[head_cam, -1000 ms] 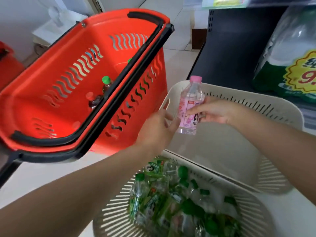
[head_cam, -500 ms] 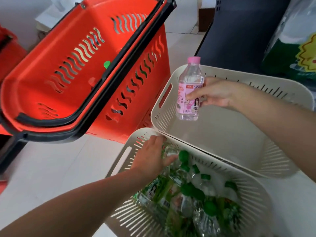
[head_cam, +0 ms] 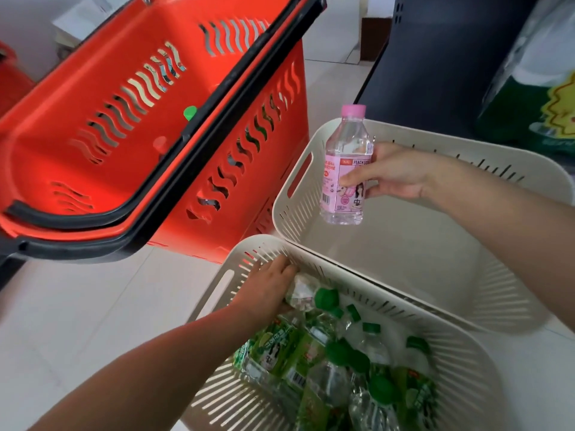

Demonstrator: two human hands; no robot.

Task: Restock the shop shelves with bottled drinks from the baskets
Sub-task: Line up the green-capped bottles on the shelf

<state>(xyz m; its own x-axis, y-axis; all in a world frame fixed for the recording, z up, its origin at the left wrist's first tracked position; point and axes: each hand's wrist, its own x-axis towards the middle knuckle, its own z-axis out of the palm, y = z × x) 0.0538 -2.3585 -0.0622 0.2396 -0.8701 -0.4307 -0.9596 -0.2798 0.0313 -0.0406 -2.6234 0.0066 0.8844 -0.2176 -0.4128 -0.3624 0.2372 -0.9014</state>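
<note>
My right hand (head_cam: 389, 172) holds a clear pink-capped peach soda bottle (head_cam: 345, 169) upright above the far cream basket (head_cam: 441, 144), which looks empty inside. My left hand (head_cam: 264, 290) reaches down into the near cream basket (head_cam: 236, 275), and its fingers curl round a green-capped bottle (head_cam: 306, 295) at the top of the pile. Several green-labelled bottles (head_cam: 342, 362) lie jumbled in that basket.
A big red shopping basket (head_cam: 102, 126) with black handles stands at the left, with a green cap (head_cam: 190, 112) and a red cap showing inside. A dark shelf unit (head_cam: 435, 63) rises at the back right beside a green packaged product (head_cam: 535, 88). Pale tiled floor lies between.
My left hand dropped from near the pink bottle into the near basket and closed on a green-capped bottle. My right hand keeps the pink bottle over the far basket.
</note>
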